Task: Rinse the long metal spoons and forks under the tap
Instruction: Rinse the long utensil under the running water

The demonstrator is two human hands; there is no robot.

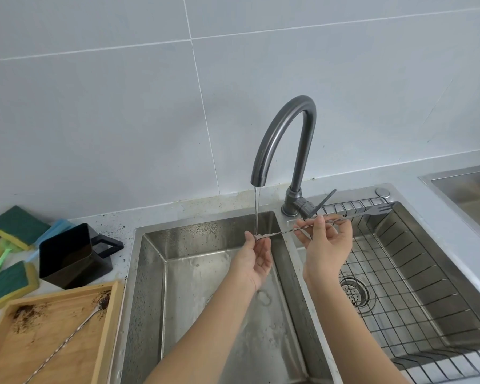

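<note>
A long, twisted-stem metal utensil [316, 224] with a fork end pointing right is held level over a stainless steel double sink [139, 273], its left end in the thin stream of water [257, 209] falling from a dark grey arched tap [286, 134]. The left hand [257, 257], palm up, pinches that wet end between fingertips and thumb above the left basin. The right hand [327, 245] pinches the stem near its middle, above the right basin, which holds a wire rack [416, 273]. On the counter to the left, a second long twisted metal spoon [67, 339] lies in a wooden tray [107, 328] scattered with dark grounds, near a black square cup [72, 256] and green-and-yellow sponges [17, 223].
</note>
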